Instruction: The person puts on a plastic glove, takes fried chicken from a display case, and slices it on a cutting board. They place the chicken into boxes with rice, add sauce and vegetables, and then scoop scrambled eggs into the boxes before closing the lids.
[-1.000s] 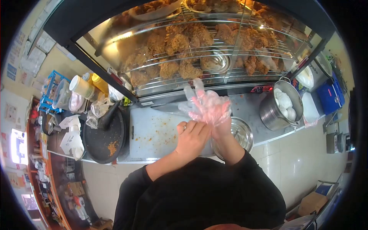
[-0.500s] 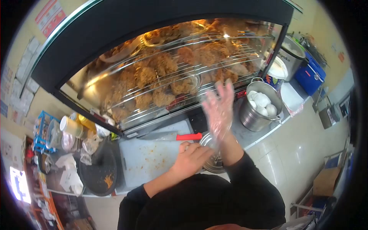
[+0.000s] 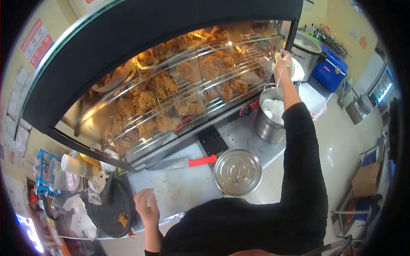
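Right grip: I'm reaching my right grip (image 3: 283, 65) out past the pot, at the far end of the cabinet (image 3: 171, 51); clear plastic is hanging about the wrist. Its fingers are bending inward, but I cannot tell whether they are pinching anything.
Left grip: I'm hanging my left grip (image 3: 147, 207) at the near left corner of the cutting board (image 3: 179, 187) – fingers parted and loosely curling, holding nothing that I can see.
Pot: The steel pot (image 3: 269, 131) is standing just nearer to me than the right grip, with white rounded pieces (image 3: 273, 109) showing inside.
Far end: A white container (image 3: 299, 73) is sitting beside the right grip, with a blue cooler (image 3: 329, 72) beyond it.
Change: My two grips are no longer meeting over the table (image 3: 235, 133); the right is working alone by the pot, leaving the left free.
Board: The red-handled knife (image 3: 203, 161) is lying beyond the left grip, to its right – a round steel dish (image 3: 253, 181) is resting beside the board.
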{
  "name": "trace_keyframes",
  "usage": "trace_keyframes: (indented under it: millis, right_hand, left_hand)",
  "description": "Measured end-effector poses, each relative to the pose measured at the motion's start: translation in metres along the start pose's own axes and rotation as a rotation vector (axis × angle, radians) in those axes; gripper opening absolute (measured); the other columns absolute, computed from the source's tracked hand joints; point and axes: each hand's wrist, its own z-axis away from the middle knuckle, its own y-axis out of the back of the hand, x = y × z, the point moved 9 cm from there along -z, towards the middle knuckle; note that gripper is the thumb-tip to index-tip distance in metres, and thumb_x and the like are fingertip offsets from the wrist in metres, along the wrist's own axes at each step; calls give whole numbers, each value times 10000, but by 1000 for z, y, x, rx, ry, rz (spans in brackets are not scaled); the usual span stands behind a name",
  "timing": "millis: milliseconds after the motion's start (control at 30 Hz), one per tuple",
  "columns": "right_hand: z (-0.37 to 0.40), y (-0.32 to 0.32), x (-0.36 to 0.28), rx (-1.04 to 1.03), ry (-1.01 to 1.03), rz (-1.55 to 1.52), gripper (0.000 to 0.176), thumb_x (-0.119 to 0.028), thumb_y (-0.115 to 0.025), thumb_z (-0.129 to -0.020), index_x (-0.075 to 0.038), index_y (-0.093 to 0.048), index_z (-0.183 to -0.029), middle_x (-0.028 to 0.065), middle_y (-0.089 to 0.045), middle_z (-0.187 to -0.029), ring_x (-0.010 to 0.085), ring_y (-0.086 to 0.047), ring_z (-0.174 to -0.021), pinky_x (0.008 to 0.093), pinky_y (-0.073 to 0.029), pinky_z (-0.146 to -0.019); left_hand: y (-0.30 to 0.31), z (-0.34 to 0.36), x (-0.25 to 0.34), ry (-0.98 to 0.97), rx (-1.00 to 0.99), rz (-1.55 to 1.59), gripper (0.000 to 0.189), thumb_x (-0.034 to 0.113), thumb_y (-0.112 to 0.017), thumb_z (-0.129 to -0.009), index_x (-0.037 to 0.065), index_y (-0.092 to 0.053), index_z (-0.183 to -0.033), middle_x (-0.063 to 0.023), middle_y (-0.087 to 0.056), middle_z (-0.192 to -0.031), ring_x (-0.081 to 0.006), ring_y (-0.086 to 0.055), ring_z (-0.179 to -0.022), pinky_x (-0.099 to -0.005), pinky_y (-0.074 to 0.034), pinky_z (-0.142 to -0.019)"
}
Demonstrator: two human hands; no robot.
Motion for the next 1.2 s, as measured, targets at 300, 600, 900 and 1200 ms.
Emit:
trace_keyframes:
  millis: [300, 600, 900, 1200]
  right_hand:
    - [5, 13, -77, -77, 389, -26, 474, -482, -425, -922, -118, -622, -1154, 158, -664, -1047, 361, -609, -980, 438, -460, -861]
    - [-4, -12, -229, -274, 465, 981, 723, -595, -567, -799, -110, -456, -1324, 189, -497, -1293, 310, -438, -1223, 387, -358, -998]
    - [-51, -23, -228, -195, 569, 1006, 647, -533, -595, -791, -134, -487, -1288, 180, -532, -1250, 332, -477, -1170, 404, -391, -954]
    - [-60, -29, -222, -146, 592, 953, 574, -470, -622, -783, -158, -518, -1253, 171, -566, -1207, 354, -515, -1116, 421, -424, -909]
  left_hand:
    - [16, 5, -28, 122, 98, -6, 126, -42, -561, -847, -31, -651, -934, -158, -617, -938, -248, -590, -848, -328, -470, -768]
    - [22, 9, -36, 200, 89, -24, 123, -22, -523, -889, -40, -625, -955, -152, -606, -951, -235, -566, -882, -322, -449, -793]
    - [31, 18, -56, 287, 115, -137, 111, 19, -538, -905, -33, -625, -950, -136, -607, -943, -244, -563, -881, -333, -440, -804]
    - [17, 5, -55, 266, 85, -94, 116, 30, -538, -907, -23, -624, -964, -149, -609, -954, -249, -570, -878, -338, -447, -791]
